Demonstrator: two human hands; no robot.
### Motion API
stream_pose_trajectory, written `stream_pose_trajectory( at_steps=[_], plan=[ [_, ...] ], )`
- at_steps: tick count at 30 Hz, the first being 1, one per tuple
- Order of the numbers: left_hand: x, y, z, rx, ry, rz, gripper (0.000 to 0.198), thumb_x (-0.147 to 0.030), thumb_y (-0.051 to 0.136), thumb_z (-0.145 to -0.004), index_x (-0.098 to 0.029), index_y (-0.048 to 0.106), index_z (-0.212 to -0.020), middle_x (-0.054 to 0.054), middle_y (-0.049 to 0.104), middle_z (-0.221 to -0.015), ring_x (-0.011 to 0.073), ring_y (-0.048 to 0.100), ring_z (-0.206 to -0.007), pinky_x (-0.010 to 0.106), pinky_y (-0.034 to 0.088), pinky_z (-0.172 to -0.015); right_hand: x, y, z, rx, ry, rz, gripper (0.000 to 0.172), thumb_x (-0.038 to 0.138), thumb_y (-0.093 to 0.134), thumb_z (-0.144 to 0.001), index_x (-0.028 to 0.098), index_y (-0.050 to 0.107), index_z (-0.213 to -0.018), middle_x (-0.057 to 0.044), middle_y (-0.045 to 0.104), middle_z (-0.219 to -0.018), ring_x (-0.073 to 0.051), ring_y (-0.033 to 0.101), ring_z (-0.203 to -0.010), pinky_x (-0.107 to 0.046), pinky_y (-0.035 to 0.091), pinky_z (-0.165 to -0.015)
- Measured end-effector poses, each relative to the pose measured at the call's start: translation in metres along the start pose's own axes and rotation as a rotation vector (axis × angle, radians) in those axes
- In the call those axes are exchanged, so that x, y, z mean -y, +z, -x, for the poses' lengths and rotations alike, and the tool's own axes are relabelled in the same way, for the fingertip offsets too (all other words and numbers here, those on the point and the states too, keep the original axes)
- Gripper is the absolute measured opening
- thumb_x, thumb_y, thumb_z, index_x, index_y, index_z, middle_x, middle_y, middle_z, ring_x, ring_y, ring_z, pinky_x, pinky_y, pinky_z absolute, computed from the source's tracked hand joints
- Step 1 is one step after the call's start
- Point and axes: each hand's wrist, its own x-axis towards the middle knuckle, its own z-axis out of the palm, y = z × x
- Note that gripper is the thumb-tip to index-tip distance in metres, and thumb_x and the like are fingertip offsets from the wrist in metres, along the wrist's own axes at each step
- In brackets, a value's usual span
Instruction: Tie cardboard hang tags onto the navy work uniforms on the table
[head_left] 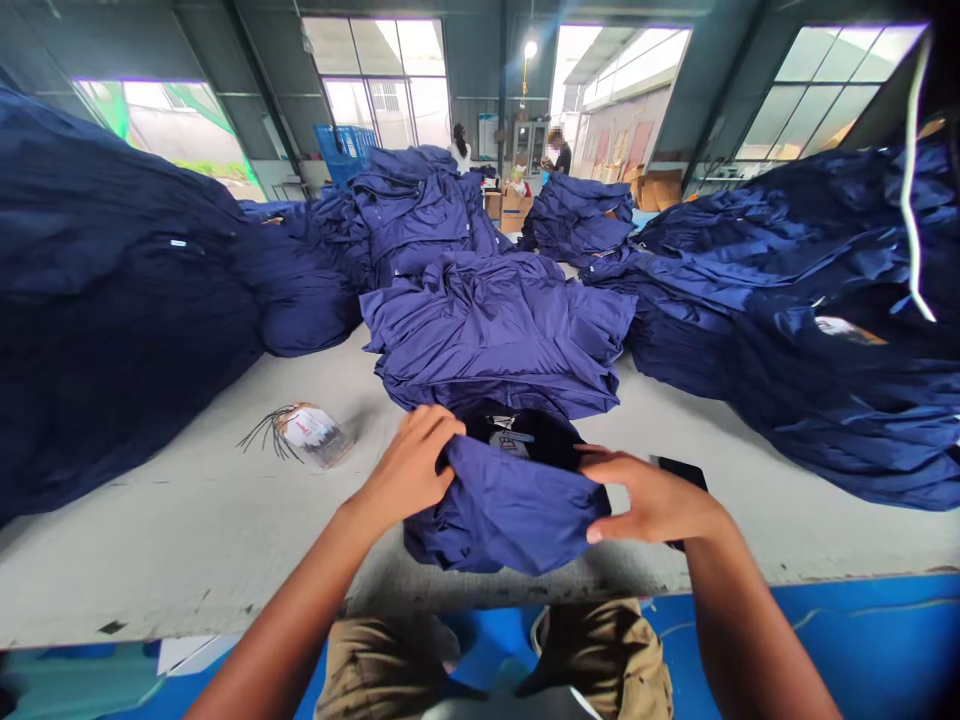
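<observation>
A navy blue garment (525, 510) lies bunched at the table's near edge, its dark inside showing along the top with a pale printed label (510, 440). My left hand (420, 460) is closed on its left upper edge, thumb in front and fingers over the fabric. At the right edge, my right hand (637, 495) holds the same garment between thumb and fingers, which are spread along the cloth. Just behind it, a stack of navy garments (502, 320) rests on the table. A black phone (682, 475) lies partly hidden behind my right hand.
The pale table (187, 560) carries big navy garment heaps at left (127, 330) and right (825, 350). A bundle of tags with black strings (311, 432) lies left of my hands. A white cord (911, 190) hangs at right. Two people stand far back near cardboard boxes (516, 208).
</observation>
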Motion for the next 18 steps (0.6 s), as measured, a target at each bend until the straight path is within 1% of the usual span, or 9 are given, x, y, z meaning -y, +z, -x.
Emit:
stream_pose_trajectory(
  at_steps=[2,3,4,6,8,10,12,15,18],
  plan=[
    [-0.006,0.015,0.001,-0.445,0.036,-0.055,0.044,-0.006,0.07,-0.072,-0.023,0.06,-0.112,0.011,0.059,-0.115,0.0288,0.059,-0.11,0.046,0.052,-0.092,0.003,-0.015,-0.01,-0.151,-0.058,-0.089,0.03,0.047,0.079,-0.084,0.02,0.069,-0.08,-0.002,0.064,-0.077,-0.019,0.058,-0.077,-0.033,0.05,-0.073],
    [-0.011,0.023,0.003,-0.613,0.112,-0.069,0.043,-0.01,0.076,-0.072,-0.023,0.06,-0.11,0.01,0.059,-0.111,0.028,0.059,-0.105,0.046,0.053,-0.089,0.003,-0.022,-0.016,-0.222,-0.076,-0.153,0.03,0.047,0.077,-0.085,0.019,0.068,-0.08,-0.001,0.063,-0.076,-0.018,0.056,-0.073,-0.031,0.048,-0.068],
    [-0.018,0.033,0.005,-0.687,0.244,-0.058,0.038,-0.013,0.08,-0.071,-0.024,0.061,-0.102,0.007,0.059,-0.102,0.0247,0.06,-0.095,0.044,0.054,-0.084,0.004,-0.03,-0.023,-0.285,-0.098,-0.22,0.03,0.046,0.077,-0.086,0.018,0.068,-0.081,-0.001,0.062,-0.075,-0.017,0.055,-0.071,-0.03,0.047,-0.065],
    [-0.032,0.051,0.011,-0.556,0.491,-0.013,0.023,-0.017,0.08,-0.075,-0.024,0.063,-0.091,0.003,0.063,-0.094,0.0191,0.061,-0.084,0.04,0.055,-0.082,0.005,-0.044,-0.038,-0.391,-0.154,-0.33,0.028,0.044,0.079,-0.084,0.018,0.07,-0.084,-0.001,0.062,-0.076,-0.016,0.056,-0.07,-0.029,0.046,-0.064],
    [-0.044,0.068,0.012,-0.445,0.652,0.007,0.015,-0.018,0.078,-0.078,-0.022,0.067,-0.086,0.004,0.069,-0.094,0.0188,0.064,-0.087,0.039,0.057,-0.086,0.006,-0.057,-0.056,-0.51,-0.217,-0.391,0.027,0.042,0.083,-0.079,0.018,0.072,-0.087,-0.001,0.064,-0.079,-0.017,0.058,-0.07,-0.03,0.047,-0.066],
    [-0.048,0.081,0.007,-0.437,0.719,0.0,0.011,-0.018,0.076,-0.08,-0.023,0.07,-0.088,0.004,0.073,-0.096,0.0192,0.066,-0.093,0.039,0.056,-0.092,0.008,-0.071,-0.075,-0.655,-0.258,-0.419,0.028,0.043,0.083,-0.076,0.019,0.074,-0.088,-0.001,0.065,-0.079,-0.017,0.06,-0.07,-0.032,0.049,-0.067],
    [-0.046,0.088,-0.008,-0.347,0.747,-0.044,0.015,-0.018,0.07,-0.086,-0.025,0.072,-0.098,0.004,0.075,-0.105,0.0193,0.067,-0.101,0.039,0.054,-0.1,0.008,-0.088,-0.095,-0.804,-0.277,-0.388,0.029,0.047,0.077,-0.079,0.02,0.074,-0.089,-0.002,0.066,-0.081,-0.02,0.063,-0.073,-0.035,0.052,-0.07],
    [-0.03,0.085,-0.048,-0.037,0.602,-0.146,0.034,-0.017,0.059,-0.094,-0.026,0.07,-0.125,0.01,0.071,-0.125,0.0236,0.064,-0.116,0.046,0.044,-0.116,-0.004,-0.121,-0.128,-0.952,-0.274,-0.219,0.038,0.052,0.057,-0.091,0.019,0.075,-0.099,-0.006,0.068,-0.09,-0.025,0.068,-0.085,-0.042,0.055,-0.077],
    [-0.001,0.073,-0.099,0.061,0.262,-0.185,0.052,-0.026,0.06,-0.095,-0.027,0.057,-0.147,0.016,0.065,-0.132,0.0359,0.053,-0.133,0.06,0.032,-0.121,-0.028,-0.159,-0.164,-1.02,-0.305,-0.072,0.043,0.052,0.051,-0.096,0.017,0.073,-0.108,-0.006,0.068,-0.095,-0.025,0.069,-0.088,-0.042,0.056,-0.078]
  ],
)
